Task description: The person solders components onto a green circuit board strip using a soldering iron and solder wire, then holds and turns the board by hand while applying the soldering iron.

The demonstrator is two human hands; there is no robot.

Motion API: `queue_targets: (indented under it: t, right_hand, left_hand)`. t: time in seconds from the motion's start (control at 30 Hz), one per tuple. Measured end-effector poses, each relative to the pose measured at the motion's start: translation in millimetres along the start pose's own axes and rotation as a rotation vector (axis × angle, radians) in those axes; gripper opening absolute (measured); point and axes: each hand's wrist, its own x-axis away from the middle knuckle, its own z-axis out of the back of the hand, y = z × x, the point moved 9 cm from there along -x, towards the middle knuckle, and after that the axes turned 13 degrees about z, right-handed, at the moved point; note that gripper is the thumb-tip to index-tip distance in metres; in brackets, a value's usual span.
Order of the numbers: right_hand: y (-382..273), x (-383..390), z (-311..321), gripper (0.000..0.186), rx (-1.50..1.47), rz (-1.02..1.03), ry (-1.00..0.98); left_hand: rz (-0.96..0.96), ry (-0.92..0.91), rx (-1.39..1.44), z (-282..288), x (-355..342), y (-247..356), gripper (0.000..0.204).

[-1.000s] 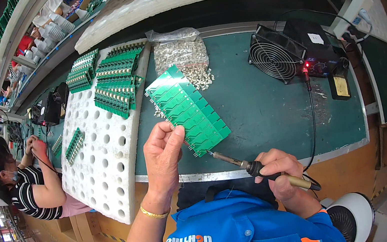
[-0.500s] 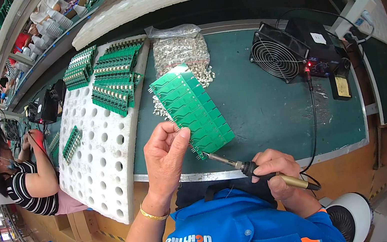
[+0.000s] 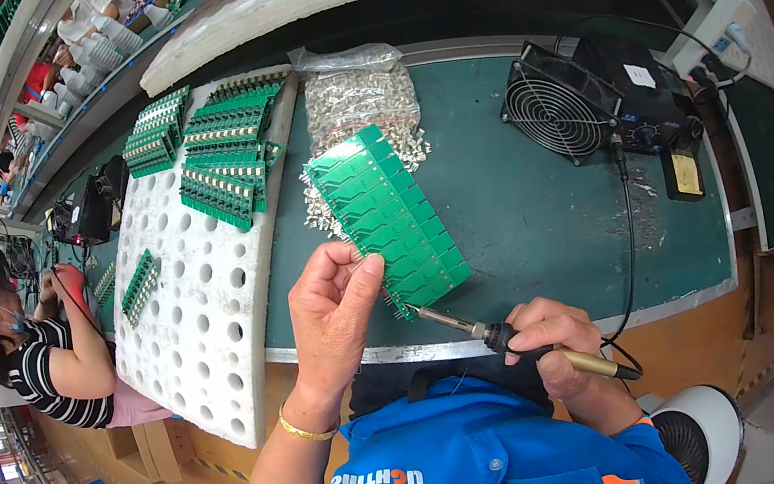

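Note:
A long green circuit board panel [image 3: 390, 218] lies slanted on the green bench mat [image 3: 545, 217]. My right hand [image 3: 553, 342] grips a soldering iron [image 3: 482, 331] like a pen, its tip touching the panel's near end. My left hand [image 3: 336, 306] hovers just left of that end, fingers curled with thumb and forefinger pinched, probably on thin solder wire that is too fine to make out. A heap of small silvery metal parts [image 3: 356, 110] lies partly in a clear bag behind the panel.
A white perforated foam tray [image 3: 207, 321] on the left carries several stacks of green boards [image 3: 227, 161]. A black fan [image 3: 558, 117] and soldering station [image 3: 655, 113] stand at the right. Another person [image 3: 34, 349] in a striped top works at far left.
The view has shifted slightly. My left hand has edged closer to the panel's near end, and the iron tip stays at that end.

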Motion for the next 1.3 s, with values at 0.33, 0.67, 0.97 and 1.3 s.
queue_targets:
  t: [0.33, 0.67, 0.97, 1.3]
  right_hand:
    - [-4.9, 10.3, 17.1, 0.041, -0.006, 0.004, 0.103]
    - [-10.7, 17.2, 39.4, 0.046, -0.014, -0.011, 0.293]
    - [-8.4, 15.5, 32.1, 0.047, 0.004, -0.052, 0.280]
    - [-2.6, 21.5, 29.3, 0.050, 0.010, -0.100, 0.270]
  left_hand:
    - [0.013, -0.020, 0.023, 1.7, -3.7, -2.7, 0.008]
    - [0.073, -0.175, 0.108, 4.4, -18.3, -26.3, 0.010]
    - [0.204, -0.309, 0.121, -4.7, -23.5, -52.2, 0.014]
    - [0.328, -0.340, 0.135, -6.1, -25.9, -65.6, 0.014]
